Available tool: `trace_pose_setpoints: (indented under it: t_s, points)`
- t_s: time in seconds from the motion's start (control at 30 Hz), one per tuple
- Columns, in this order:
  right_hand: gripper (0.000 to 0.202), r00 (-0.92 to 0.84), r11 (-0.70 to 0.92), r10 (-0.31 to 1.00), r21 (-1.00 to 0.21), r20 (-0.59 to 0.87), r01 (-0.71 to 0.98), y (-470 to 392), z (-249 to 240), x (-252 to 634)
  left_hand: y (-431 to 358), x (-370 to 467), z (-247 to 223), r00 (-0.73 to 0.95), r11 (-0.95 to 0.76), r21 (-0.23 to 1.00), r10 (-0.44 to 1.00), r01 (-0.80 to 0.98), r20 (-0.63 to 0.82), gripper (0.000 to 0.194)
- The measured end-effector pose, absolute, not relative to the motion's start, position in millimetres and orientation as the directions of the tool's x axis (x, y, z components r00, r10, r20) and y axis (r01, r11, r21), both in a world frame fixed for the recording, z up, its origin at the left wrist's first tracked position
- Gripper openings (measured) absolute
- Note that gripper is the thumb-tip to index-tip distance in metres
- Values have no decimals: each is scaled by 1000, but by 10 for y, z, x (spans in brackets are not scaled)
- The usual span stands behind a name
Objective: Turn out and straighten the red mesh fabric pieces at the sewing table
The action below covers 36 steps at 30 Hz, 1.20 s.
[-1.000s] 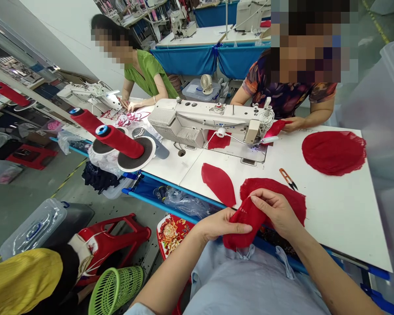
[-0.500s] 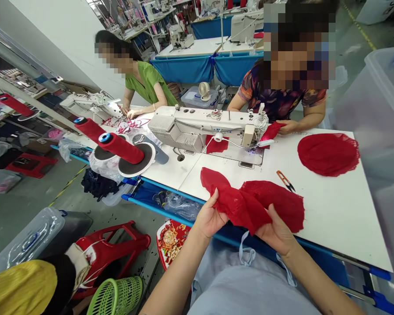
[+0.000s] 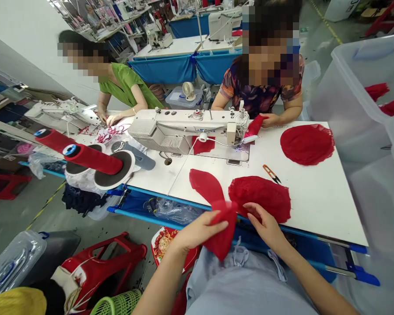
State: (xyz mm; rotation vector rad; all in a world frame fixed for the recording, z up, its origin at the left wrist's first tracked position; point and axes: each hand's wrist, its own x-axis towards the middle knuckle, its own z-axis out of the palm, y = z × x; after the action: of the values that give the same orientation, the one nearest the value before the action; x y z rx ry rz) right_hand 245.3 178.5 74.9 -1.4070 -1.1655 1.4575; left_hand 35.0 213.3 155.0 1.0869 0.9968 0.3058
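Observation:
My left hand (image 3: 198, 229) is closed on a red fabric piece (image 3: 222, 234), which hangs over the table's front edge, partly blurred. My right hand (image 3: 264, 223) has its fingers apart beside the near edge of a red lace fabric pile (image 3: 261, 197); whether the fingertips touch it I cannot tell. Another thin red fabric piece (image 3: 205, 183) lies on the white table, its lower end meeting the held piece. Orange-handled thread snips (image 3: 272, 173) rest just beyond the pile.
A sewing machine (image 3: 190, 131) stands across the table (image 3: 328, 205). Opposite, one person (image 3: 262, 94) handles red fabric; another person (image 3: 124, 87) works at left. A round red fabric stack (image 3: 307, 144) lies right. Red thread cones (image 3: 95, 159) stand left; a plastic bin (image 3: 354, 96) is at right.
My right hand has let go of the red fabric and moved beside the pile. My left hand has carried its piece lower, toward my lap. The view has shifted right.

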Motion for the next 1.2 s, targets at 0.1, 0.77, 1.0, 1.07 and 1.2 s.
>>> trace_pose_setpoints:
  t_s: [0.1, 0.77, 1.0, 1.07, 1.2]
  points:
    - [45, -326, -88, 940, -995, -97, 40, 1782, 989, 2521, 2162, 576, 1574, 771, 99, 871, 424, 481, -474, 21]
    - [31, 81, -371, 901, -852, -427, -370, 1702, 849, 3304, 2835, 841, 1107, 620, 522, 823, 574, 226, -534, 35]
    - [30, 507, -286, 851, -931, -139, 225, 1969, 429, 3435, 3151, 1225, 760, 366, -89, 824, 919, 560, -149, 23]
    - [30, 537, -264, 839, -926, -83, 270, 2152, 362, 3513, 3101, 1246, 654, 326, -213, 742, 945, 636, -8, 32]
    - [18, 566, -225, 824, -907, 18, 357, 2781, 320, 3749, 2859, 1222, 597, 353, -318, 683, 931, 658, 94, 36]
